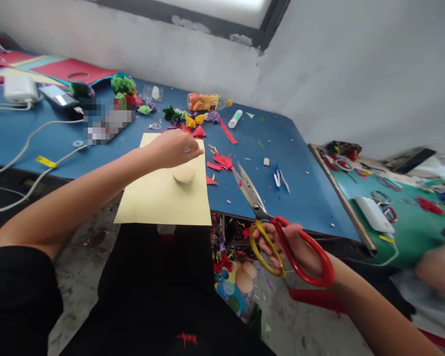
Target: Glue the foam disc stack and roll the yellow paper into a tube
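Observation:
Over a pale yellow sheet (163,198) at the table's front edge is my left hand (176,148), fingers pinched together; whatever is between them is too small to name. A small round tan piece (184,173) lies on the sheet just below that hand. My right hand (285,247) holds scissors (259,210) with one red and one yellow handle, their blades slightly apart and pointing up and left over the table edge. A scrap of red clings to the blades. Red paper scraps (222,161) lie between the sheet and the scissors.
On the blue table (296,133) are an orange drink bottle (203,102), a glue stick (235,118), a compass (280,178), folded paper pieces, a phone (60,99) and white cables. At right, another person's blurred arm (441,267) is beside a green table (404,207).

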### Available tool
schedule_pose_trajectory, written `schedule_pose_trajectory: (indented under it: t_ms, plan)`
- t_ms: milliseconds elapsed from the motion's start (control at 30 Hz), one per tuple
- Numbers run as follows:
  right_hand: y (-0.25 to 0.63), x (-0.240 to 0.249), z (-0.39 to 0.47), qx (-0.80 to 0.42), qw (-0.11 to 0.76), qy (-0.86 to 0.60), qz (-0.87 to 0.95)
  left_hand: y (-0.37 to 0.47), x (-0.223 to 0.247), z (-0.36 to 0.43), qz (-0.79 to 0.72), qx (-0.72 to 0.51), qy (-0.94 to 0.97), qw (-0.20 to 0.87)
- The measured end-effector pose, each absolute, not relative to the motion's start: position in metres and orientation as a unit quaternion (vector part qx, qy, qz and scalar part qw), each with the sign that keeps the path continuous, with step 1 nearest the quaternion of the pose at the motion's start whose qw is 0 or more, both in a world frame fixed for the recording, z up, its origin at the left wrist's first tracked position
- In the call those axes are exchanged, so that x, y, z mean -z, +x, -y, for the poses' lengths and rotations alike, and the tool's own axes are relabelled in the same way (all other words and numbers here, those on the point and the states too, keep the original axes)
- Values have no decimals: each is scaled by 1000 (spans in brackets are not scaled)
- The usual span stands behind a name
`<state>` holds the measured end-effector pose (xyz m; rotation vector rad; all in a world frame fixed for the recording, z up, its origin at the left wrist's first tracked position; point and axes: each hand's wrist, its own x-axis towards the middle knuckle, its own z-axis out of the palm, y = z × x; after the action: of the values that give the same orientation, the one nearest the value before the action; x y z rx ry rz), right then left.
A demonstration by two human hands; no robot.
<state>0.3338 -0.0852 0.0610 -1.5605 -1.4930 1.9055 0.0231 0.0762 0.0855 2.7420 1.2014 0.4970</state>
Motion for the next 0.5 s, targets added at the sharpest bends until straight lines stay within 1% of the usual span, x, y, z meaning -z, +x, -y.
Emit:
schedule_pose_trajectory:
  t_ms: [67, 133, 267, 367, 500]
  plan:
    - [323, -58, 80, -671, 109, -524, 514, 4, -73, -64, -375, -161, 911, 60]
    - [311, -60, 72, -656, 88, -517, 542, -8, -57, -50, -351, -164, 920, 59]
    - [288, -71, 56, -629, 56, -537, 559, -9, -29, -29, -319, -182, 930, 12]
    - [279, -77, 47, -617, 25, -562, 551, -5, -19, -22, -325, -206, 923, -23]
    - [276, -80, 43, -580, -4, -544, 607, -4, -16, -20, -319, -226, 920, -27]
